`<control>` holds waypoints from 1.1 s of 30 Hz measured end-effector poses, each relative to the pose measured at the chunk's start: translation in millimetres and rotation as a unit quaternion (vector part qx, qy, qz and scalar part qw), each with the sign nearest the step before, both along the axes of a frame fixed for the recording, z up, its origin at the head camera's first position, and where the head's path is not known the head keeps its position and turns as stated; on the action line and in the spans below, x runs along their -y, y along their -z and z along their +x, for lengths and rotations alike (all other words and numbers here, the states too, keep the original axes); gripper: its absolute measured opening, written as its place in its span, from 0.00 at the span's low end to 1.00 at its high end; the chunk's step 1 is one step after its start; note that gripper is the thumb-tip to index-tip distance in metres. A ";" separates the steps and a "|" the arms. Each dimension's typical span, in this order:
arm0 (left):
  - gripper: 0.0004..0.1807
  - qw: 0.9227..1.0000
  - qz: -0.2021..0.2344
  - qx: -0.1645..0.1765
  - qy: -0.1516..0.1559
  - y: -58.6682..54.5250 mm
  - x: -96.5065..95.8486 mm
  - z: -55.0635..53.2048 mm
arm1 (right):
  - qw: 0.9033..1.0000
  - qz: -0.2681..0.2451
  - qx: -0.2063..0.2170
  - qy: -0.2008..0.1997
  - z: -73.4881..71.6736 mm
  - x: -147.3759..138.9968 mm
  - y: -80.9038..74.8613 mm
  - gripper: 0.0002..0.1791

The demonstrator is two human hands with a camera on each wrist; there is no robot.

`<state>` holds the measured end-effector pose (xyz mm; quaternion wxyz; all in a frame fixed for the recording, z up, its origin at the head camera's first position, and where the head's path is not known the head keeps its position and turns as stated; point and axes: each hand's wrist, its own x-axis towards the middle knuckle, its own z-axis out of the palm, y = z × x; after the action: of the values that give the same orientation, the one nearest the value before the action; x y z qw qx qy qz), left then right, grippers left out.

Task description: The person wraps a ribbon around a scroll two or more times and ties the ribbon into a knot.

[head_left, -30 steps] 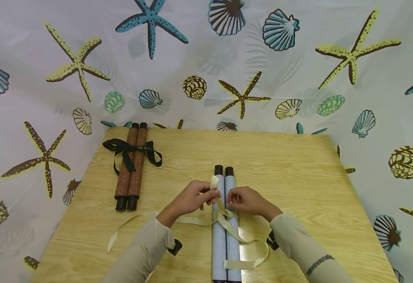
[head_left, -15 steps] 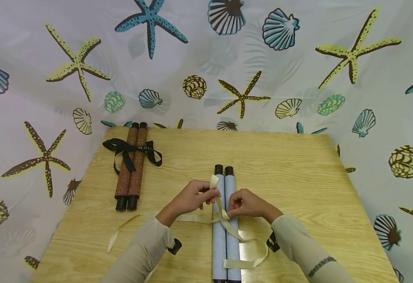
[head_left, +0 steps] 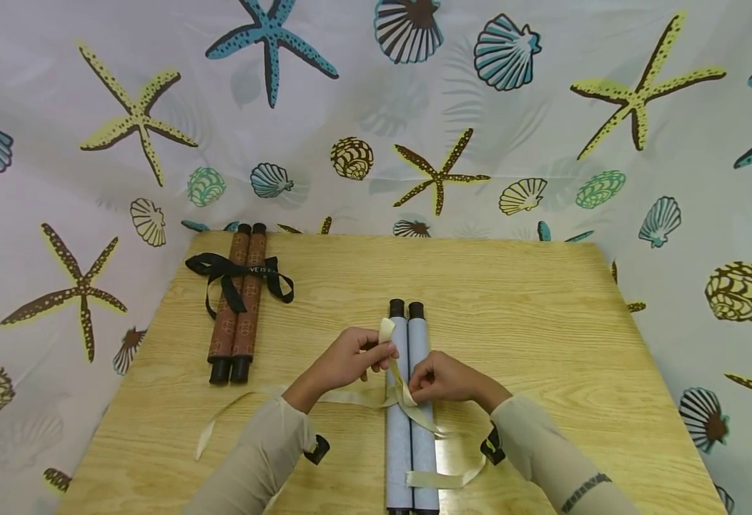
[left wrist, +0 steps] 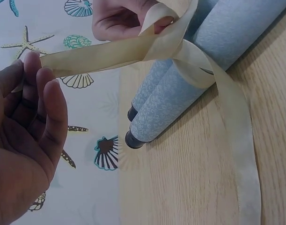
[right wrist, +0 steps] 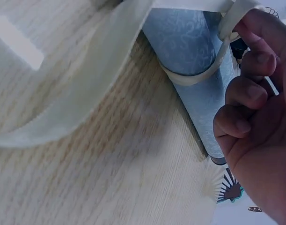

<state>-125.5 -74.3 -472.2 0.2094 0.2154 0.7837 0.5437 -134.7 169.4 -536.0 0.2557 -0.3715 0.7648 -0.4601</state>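
Note:
A pale blue scroll [head_left: 398, 447], rolled from both ends into two parallel rolls with dark end knobs, lies lengthwise on the table. A cream ribbon [left wrist: 100, 55] goes round its middle. My left hand [head_left: 347, 361] pinches a raised length of this ribbon above the left roll, and the left wrist view shows it stretched taut toward the crossing. Over the right roll, my right hand [head_left: 449, 379] holds a ribbon fold close to the crossing; in the right wrist view the ribbon bends over its index finger [right wrist: 267, 28]. The exact thumb contact is partly hidden.
A brown patterned scroll [head_left: 237, 325], tied with a black ribbon bow [head_left: 224, 268], lies at the back left of the wooden table [head_left: 511, 300]. Loose cream ribbon tails trail to the left and front right. A shell-and-starfish cloth [head_left: 363, 207] hangs behind.
My right hand has come down to the crossing and taken hold of the ribbon there, then shifted slightly lower. My left hand keeps its pinch almost in place.

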 end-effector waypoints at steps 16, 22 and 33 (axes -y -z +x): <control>0.17 1.000 0.010 0.016 -0.008 4.9 3.8 2.5 | 1.000 0.015 -0.006 0.027 8.7 -2.7 -1.9 0.07; 0.19 0.999 0.014 0.035 -0.025 11.3 13.8 3.8 | 0.994 0.011 0.011 0.109 14.3 -31.2 -12.4 0.04; 0.21 0.998 0.007 0.057 -0.032 19.9 26.5 5.1 | 0.989 0.038 -0.003 0.145 15.2 -73.6 -31.3 0.06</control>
<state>-120.3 -100.8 -492.0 0.2352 0.1602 0.7733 0.5667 -119.5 243.0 -504.8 0.1978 -0.2477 0.8286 -0.4614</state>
